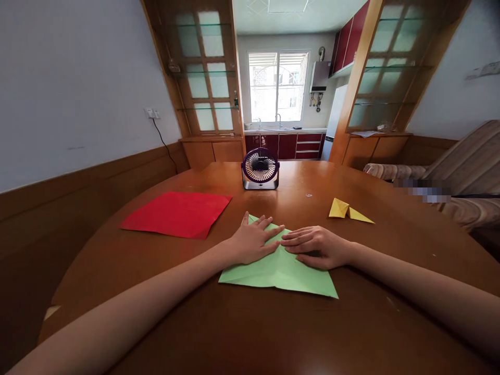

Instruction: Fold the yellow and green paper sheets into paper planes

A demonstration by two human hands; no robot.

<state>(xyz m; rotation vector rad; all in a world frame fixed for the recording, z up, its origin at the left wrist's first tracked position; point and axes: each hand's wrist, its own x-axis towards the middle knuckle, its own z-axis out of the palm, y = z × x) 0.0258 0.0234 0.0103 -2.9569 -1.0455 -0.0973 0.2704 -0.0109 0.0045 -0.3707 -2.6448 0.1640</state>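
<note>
We have both hands flat on the green paper (279,271), which lies on the near middle of the round wooden table (351,333), folded into a broad shape with its wide edge toward us. Our left hand (253,240) is spread, fingers fanned out and pressing down on the far left part of the sheet, the fingertips pointing right. Our right hand (314,246) lies palm down with its fingers held close together, pointing left — their tips nearly meet those of the left hand over the middle crease. Neither hand pinches anything; both simply press the paper against the tabletop.

To the left, well apart from the hands, a flat red sheet (177,213) rests on the table. To the far right lies a small folded yellow paper (347,211), close to the right hand but not touching it. Beyond the hands, at the far middle, stands a small purple desk fan (260,168) — upright, facing us.
</note>
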